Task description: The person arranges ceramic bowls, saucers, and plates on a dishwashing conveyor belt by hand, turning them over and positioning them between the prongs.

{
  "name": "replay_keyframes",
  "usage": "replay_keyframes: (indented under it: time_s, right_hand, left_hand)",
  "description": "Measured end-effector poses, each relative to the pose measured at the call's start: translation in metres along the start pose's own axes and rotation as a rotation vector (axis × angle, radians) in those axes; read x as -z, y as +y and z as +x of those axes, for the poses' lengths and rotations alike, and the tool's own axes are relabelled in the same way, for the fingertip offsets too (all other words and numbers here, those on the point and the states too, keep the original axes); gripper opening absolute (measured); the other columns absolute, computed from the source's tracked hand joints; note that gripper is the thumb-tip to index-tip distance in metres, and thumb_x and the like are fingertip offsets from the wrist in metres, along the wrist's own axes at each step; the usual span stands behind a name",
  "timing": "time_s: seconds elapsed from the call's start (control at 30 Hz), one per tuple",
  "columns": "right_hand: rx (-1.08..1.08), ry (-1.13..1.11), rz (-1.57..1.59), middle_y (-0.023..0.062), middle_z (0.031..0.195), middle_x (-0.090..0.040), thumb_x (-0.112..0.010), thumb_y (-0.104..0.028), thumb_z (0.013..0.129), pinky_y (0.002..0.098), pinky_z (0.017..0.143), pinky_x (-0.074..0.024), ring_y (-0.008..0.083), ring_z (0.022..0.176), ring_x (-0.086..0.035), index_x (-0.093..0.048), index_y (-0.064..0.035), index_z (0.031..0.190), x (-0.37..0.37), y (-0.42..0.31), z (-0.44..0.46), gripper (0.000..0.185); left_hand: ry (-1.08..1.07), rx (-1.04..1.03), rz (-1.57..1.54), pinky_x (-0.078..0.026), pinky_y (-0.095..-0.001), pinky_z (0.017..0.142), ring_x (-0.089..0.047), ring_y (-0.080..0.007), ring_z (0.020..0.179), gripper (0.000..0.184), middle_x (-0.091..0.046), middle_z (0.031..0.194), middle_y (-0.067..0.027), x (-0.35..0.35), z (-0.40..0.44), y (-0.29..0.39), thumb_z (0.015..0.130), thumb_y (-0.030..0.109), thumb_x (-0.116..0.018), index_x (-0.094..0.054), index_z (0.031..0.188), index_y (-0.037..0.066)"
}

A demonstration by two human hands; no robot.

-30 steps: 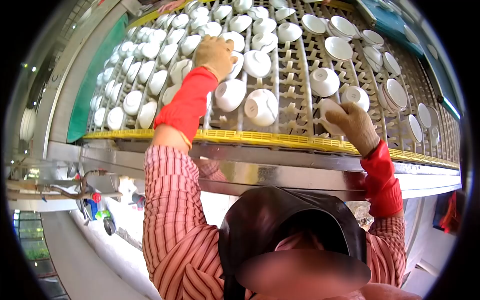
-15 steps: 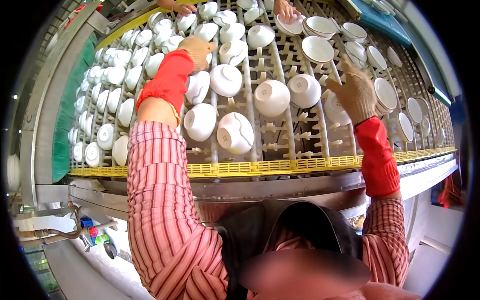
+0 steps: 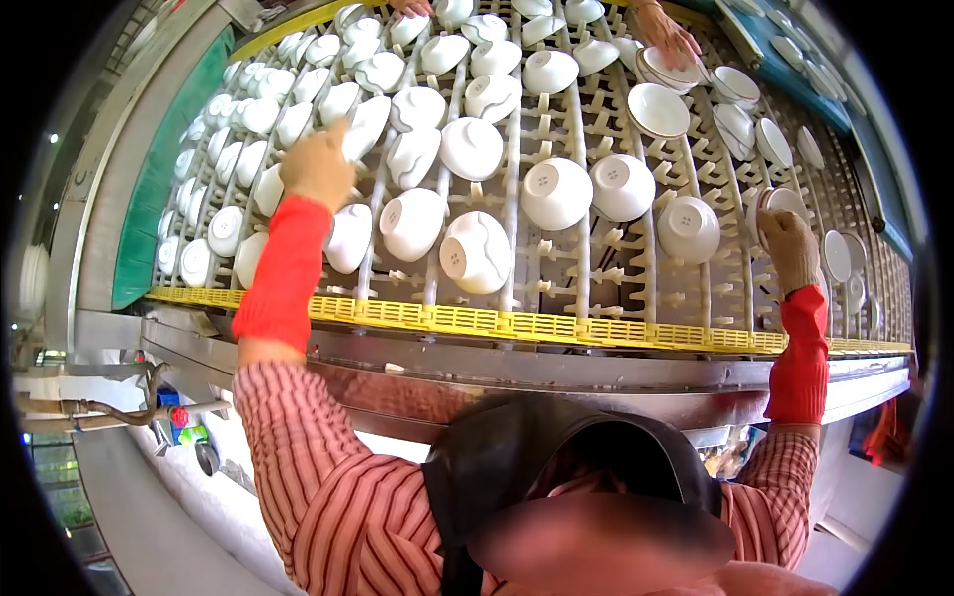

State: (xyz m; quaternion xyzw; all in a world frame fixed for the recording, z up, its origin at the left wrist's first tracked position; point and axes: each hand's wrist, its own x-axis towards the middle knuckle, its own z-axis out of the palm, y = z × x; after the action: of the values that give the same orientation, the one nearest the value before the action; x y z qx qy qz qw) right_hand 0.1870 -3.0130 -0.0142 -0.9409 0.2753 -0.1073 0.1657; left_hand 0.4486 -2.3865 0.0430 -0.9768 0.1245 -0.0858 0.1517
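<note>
My right hand [image 3: 792, 248], in a tan glove with a red cuff, is closed on the rim of a white bowl [image 3: 783, 205] at the right of the rack. My left hand [image 3: 318, 171], gloved the same way, is over the left part of the rack, close beside a tilted white bowl [image 3: 366, 127]. Its fingers are smeared and partly hidden, so I cannot tell whether it holds anything. Nearer the front edge, upside-down bowls stand on the pegs, among them a wavy-rimmed bowl [image 3: 475, 252] and a round bowl [image 3: 689, 229].
A pegged conveyor rack [image 3: 606, 283] with a yellow edge strip [image 3: 447, 318] spans the view. Another person's hands reach in from the far side, one hand [image 3: 668, 38] on stacked bowls. A green curtain [image 3: 149, 238] hangs at left; a blue ledge [image 3: 795, 74] holds dishes at right.
My left hand has moved left and toward me, away from the middle bowls. My right hand has moved right and down and closed on a bowl. The other person's hands have shifted right in view.
</note>
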Motion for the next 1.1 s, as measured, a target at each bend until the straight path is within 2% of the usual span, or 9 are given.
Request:
replay_keyframes:
  time_s: [0.03,0.1,0.13,0.37,0.63,0.77,0.9,1.03,1.1]
  right_hand:
    - [0.091,-0.01,-0.055,0.0225,0.106,-0.077,-0.077,-0.035,0.093,0.0514,0.085,-0.0567,0.0456,0.097,-0.074,-0.079,-0.0056,0.101,0.0,-0.011,-0.003,0.031]
    - [0.278,-0.032,-0.166,0.0223,0.103,-0.077,-0.078,-0.032,0.09,0.0526,0.087,-0.0575,0.0454,0.098,-0.074,-0.078,-0.0046,0.1,-0.001,-0.025,-0.009,0.029]
    - [0.425,0.02,-0.276,0.0221,0.101,-0.078,-0.08,-0.031,0.088,0.0542,0.089,-0.0584,0.0446,0.099,-0.075,-0.078,-0.0049,0.101,-0.012,-0.012,-0.002,0.03]
    - [0.15,-0.167,-0.245,0.0231,0.099,-0.079,-0.077,-0.039,0.09,0.0528,0.089,-0.0589,0.0434,0.098,-0.076,-0.082,-0.0046,0.103,0.01,0.021,0.012,0.037]
    - [0.296,-0.051,-0.426,0.0217,0.1,-0.08,-0.083,-0.048,0.085,0.0527,0.096,-0.0572,0.041,0.103,-0.076,-0.083,-0.0062,0.11,0.01,0.026,0.0,0.049]
    - [0.19,-0.187,-0.397,0.0197,0.09,-0.079,-0.088,-0.047,0.084,0.0516,0.085,-0.0594,0.0391,0.089,-0.077,-0.084,-0.0081,0.093,0.016,0.016,0.007,0.04]
    - [0.208,-0.184,-0.025,0.0177,0.073,-0.074,-0.084,-0.044,0.091,0.0471,0.071,-0.0571,0.0348,0.07,-0.074,-0.084,-0.0073,0.085,0.017,0.026,-0.002,0.037]
    - [0.45,0.025,-0.185,0.0189,0.086,-0.077,-0.087,-0.035,0.085,0.0507,0.077,-0.0583,0.0379,0.082,-0.075,-0.083,-0.0088,0.092,0.019,0.015,-0.029,0.027]
    - [0.602,0.181,-0.299,0.0204,0.082,-0.074,-0.087,-0.031,0.081,0.0521,0.078,-0.0579,0.0408,0.084,-0.074,-0.079,-0.0049,0.083,-0.003,0.048,-0.019,0.027]
  left_hand:
    - [-0.153,-0.029,-0.05,-0.057,-0.0517,0.104,-0.072,-0.0427,0.118,0.069,-0.076,0.127,-0.023,0.005,-0.027,0.008,0.096,0.023,-0.073,-0.054,0.161,0.013]
    - [0.115,-0.193,-0.323,-0.048,-0.0452,0.12,-0.062,-0.0412,0.141,0.073,-0.066,0.149,-0.0276,-0.02,-0.059,0.0,0.096,0.028,-0.075,-0.052,0.161,0.005]
    - [-0.009,-0.174,-0.431,-0.04,-0.0424,0.128,-0.051,-0.0399,0.153,0.071,-0.057,0.16,-0.0287,-0.016,-0.067,-0.005,0.098,0.029,-0.074,-0.054,0.159,-0.001]
    - [0.117,-0.111,-0.34,-0.043,-0.0455,0.126,-0.052,-0.0452,0.15,0.06,-0.058,0.161,-0.0251,-0.032,-0.084,0.008,0.102,0.03,-0.07,-0.061,0.153,-0.001]
    - [0.672,-0.601,-0.566,-0.057,-0.0454,0.099,-0.071,-0.0388,0.108,0.046,-0.074,0.116,-0.0176,0.019,-0.069,0.107,0.081,0.018,-0.092,-0.075,0.119,-0.001]
    - [0.636,-0.75,-0.691,-0.057,-0.0483,0.101,-0.071,-0.0392,0.112,0.042,-0.076,0.119,-0.0198,0.041,-0.023,0.195,0.084,0.018,-0.091,-0.076,0.117,-0.003]
    - [0.516,-0.78,-0.599,-0.053,-0.0481,0.107,-0.069,-0.0364,0.118,0.047,-0.076,0.124,-0.0162,0.044,0.039,0.312,0.094,0.04,-0.081,-0.077,0.122,0.003]
    - [0.079,-0.554,-0.299,-0.047,-0.0419,0.112,-0.067,-0.0305,0.126,0.054,-0.075,0.136,-0.0098,0.062,0.067,0.399,0.101,0.059,-0.065,-0.082,0.126,0.014]
    - [0.189,-0.602,-0.224,-0.05,-0.0427,0.107,-0.07,-0.031,0.12,0.048,-0.079,0.128,-0.0083,0.01,0.099,0.42,0.101,0.055,-0.065,-0.085,0.119,0.015]
